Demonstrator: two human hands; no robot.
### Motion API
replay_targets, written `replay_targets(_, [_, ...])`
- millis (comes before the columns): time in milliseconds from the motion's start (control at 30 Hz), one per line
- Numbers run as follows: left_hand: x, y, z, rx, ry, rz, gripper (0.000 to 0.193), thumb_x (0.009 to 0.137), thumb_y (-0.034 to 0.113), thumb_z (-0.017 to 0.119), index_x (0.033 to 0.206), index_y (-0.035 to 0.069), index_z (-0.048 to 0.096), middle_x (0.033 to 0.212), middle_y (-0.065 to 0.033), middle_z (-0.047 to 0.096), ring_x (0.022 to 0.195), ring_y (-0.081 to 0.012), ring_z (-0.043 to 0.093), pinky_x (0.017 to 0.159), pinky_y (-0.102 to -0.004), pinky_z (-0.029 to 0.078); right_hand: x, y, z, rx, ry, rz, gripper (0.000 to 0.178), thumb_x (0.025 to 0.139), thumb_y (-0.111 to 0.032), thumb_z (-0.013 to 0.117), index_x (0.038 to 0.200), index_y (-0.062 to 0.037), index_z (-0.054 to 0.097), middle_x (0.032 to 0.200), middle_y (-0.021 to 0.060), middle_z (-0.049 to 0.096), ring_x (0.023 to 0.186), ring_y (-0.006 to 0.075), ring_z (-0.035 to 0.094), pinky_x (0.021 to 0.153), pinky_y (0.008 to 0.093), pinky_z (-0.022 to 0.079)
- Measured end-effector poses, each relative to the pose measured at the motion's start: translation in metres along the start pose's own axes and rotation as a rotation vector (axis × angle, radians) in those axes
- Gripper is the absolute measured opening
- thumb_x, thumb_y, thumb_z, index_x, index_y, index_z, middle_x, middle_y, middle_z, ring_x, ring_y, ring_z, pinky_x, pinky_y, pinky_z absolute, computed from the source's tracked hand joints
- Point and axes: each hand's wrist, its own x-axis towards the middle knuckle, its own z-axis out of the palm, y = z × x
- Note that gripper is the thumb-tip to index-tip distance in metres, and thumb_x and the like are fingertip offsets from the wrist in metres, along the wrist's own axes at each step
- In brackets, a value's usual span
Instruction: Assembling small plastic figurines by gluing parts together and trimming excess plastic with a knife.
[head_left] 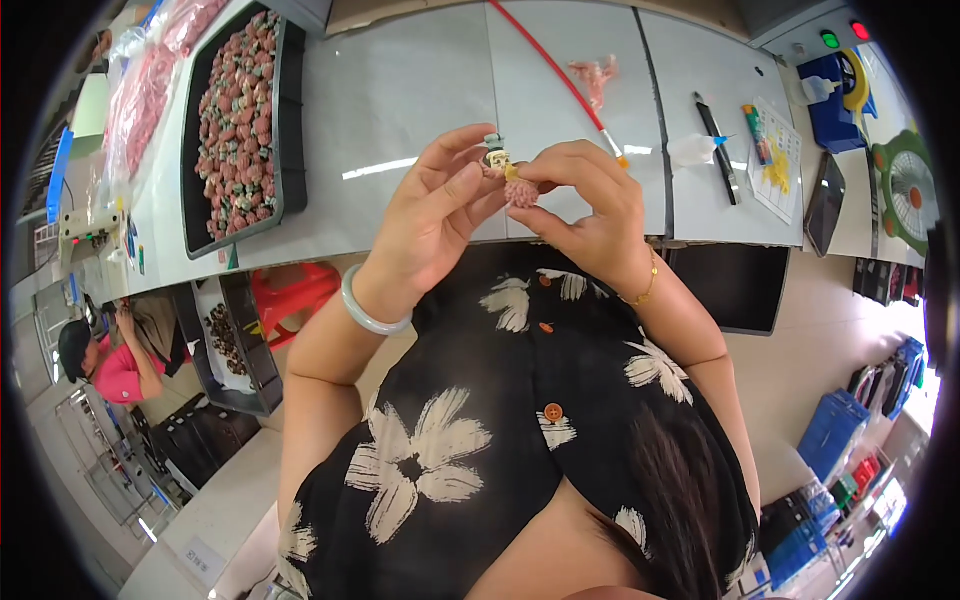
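Above the table's near edge, my left hand (435, 200) pinches a small figurine (498, 158) with a grey-green top and a pale yellow middle. My right hand (600, 200) grips a pink, bumpy round piece (521, 193) between thumb and fingers. The two pieces meet or overlap between my hands; I cannot tell whether they are joined. A black tray (292, 130) on the left of the table holds many small pink and grey-green pieces like these.
A red rod (555, 70) with a pale tip, a crumpled pink wrapper (595, 80), a black pen (715, 140) and a small squeeze bottle (692, 151) lie ahead to the right. Beyond them are a phone (825, 205) and a green fan (905, 190). A co-worker in pink (120, 370) is at far left.
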Motion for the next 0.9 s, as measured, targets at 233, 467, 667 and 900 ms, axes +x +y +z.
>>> replay_targets(233, [0.001,-0.011,-0.025,-0.225,0.014,0.017,0.036,0.088,0.011,0.049,0.122,0.004,0.04,0.098,-0.0068,0.057,0.099,-0.0181,0.055,0.088,-0.0292,0.044,-0.006,0.008,0.012,0.148,-0.055,0.143,0.031,0.065,0.003,0.069,0.095,0.0013,0.059,0.091,0.0098,0.058,0.082,0.0166,0.058,0.071,0.026,0.05])
replay_targets(467, [0.0,0.005,-0.034,-0.215,0.112,0.028,0.041,0.09,0.007,0.043,0.128,0.0,0.032,0.114,-0.0136,0.051,0.105,-0.0211,0.053,0.088,-0.0268,0.047,0.011,0.016,0.006,0.817,0.158,0.882,0.023,0.086,-0.009,0.051,0.107,0.0,0.048,0.096,0.006,0.056,0.084,0.0173,0.058,0.084,0.031,0.046])
replay_targets(667, [-0.021,0.016,-0.028,0.003,0.1,0.048,0.031,0.088,0.01,0.047,0.117,-0.001,0.044,0.107,-0.0114,0.055,0.093,-0.0187,0.059,0.079,-0.0246,0.049,0.101,0.053,-0.003,1.187,0.386,0.601,0.023,0.086,-0.009,0.05,0.107,0.001,0.048,0.1,0.0075,0.055,0.094,0.0218,0.056,0.088,0.0325,0.045])
replay_targets(900, [-0.021,0.02,-0.037,0.041,0.028,0.133,0.018,0.09,0.016,0.047,0.101,0.001,0.047,0.093,-0.0091,0.057,0.079,-0.0172,0.061,0.071,-0.0283,0.049,0.052,-0.008,0.022,0.277,-0.249,0.258,0.025,0.078,0.0,0.057,0.103,0.0015,0.057,0.094,0.008,0.057,0.086,0.0185,0.056,0.075,0.027,0.045])
